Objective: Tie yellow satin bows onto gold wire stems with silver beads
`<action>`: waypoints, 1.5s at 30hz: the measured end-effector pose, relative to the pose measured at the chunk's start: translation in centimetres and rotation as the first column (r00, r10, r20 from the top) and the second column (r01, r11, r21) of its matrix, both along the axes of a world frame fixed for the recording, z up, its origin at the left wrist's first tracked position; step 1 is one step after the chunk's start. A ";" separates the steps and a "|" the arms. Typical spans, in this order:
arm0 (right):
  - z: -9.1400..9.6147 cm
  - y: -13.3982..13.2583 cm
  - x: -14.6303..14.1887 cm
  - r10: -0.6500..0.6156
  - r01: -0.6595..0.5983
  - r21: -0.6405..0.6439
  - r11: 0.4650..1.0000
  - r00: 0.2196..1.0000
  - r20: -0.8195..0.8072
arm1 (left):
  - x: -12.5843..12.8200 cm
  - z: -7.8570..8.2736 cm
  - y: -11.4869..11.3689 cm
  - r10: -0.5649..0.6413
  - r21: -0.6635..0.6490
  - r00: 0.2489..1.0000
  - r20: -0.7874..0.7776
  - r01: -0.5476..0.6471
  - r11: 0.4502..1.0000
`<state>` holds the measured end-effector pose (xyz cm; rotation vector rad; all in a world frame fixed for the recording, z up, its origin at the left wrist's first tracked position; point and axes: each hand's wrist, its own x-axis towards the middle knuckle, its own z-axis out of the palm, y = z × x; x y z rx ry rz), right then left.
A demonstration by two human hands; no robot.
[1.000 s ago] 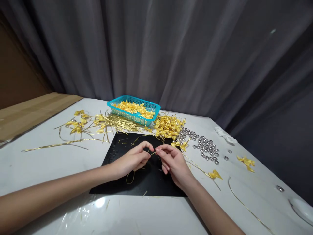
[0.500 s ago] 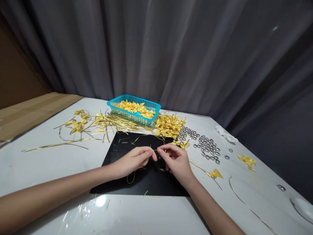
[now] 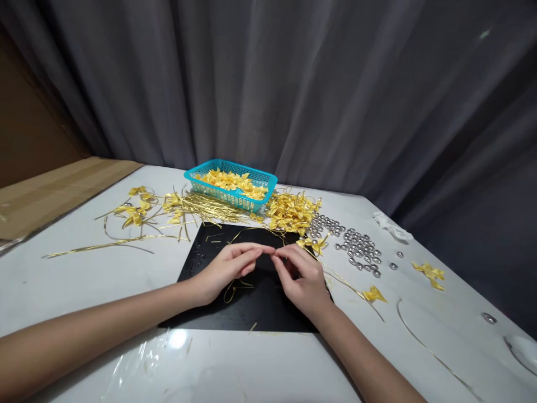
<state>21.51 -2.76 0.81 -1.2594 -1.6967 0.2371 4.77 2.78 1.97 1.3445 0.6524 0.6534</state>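
Over the black mat [image 3: 201, 313] my two hands meet at the fingertips. My left hand [image 3: 229, 268] has its thumb pressed along the outstretched index finger, the other fingers curled in. My right hand [image 3: 304, 277] pinches with thumb and index finger at the tip of the left index. The thin gold cord between them is mostly covered by the fingers. Beyond the hands, a yellow ribbon flower [image 3: 314, 244] lies at the mat's far right corner. A small cord loop [image 3: 229, 293] and short cord offcuts [image 3: 253, 326] lie on the mat.
A blue basket [image 3: 230, 166] of yellow ribbon pieces stands behind the mat. Before it lies a bundle of gold cords [image 3: 213, 207], beside a heap of yellow ribbon flowers [image 3: 291, 212]. Silver beads [image 3: 361, 249] spread rightward. Corded flowers [image 3: 134, 215] lie left; a white tissue [image 3: 392, 226] lies right.
My fingertips have come together, closing the small gap where a bit of gold cord showed. The left index finger has straightened toward the right fingertips. The view has shifted slightly.
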 end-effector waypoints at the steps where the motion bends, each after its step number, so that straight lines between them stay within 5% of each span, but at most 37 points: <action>1: 0.1 -0.1 0.0 0.007 -0.008 0.018 1.000 1.000 0.021 | 0.1 -0.1 0.0 0.032 -0.025 0.999 -0.006 -0.032 0.999; 9: 0.1 -0.6 -0.2 0.042 -0.044 0.042 0.998 0.998 0.040 | 0.5 -0.1 -0.4 0.123 -0.030 0.991 -0.049 -0.124 0.992; 16: 0.2 -0.6 -0.8 0.033 -0.062 -0.131 0.989 0.977 -0.213 | 0.4 -0.8 -0.4 0.112 0.010 0.994 -0.022 -0.111 0.994; 23: 0.0 0.0 -1.3 0.009 -0.325 -0.443 0.835 0.814 -0.581 | 0.6 -0.3 -0.8 0.039 0.009 0.998 0.046 -0.039 0.999; 33: 0.5 -0.2 -1.8 -0.149 -0.346 -0.461 0.817 0.646 -0.749 | 0.5 -0.5 -1.1 0.030 0.055 0.998 0.061 -0.033 0.998; 37: 0.6 -0.2 -1.7 -0.089 -0.372 -0.458 0.807 0.691 -0.718 | 0.4 -0.3 -1.1 -0.019 0.062 0.998 0.059 0.015 0.998; 45: 0.5 -0.4 -1.2 0.039 -0.180 -0.270 0.946 0.889 -0.456 | 0.3 -0.6 -0.5 0.022 0.030 1.000 0.011 -0.022 0.999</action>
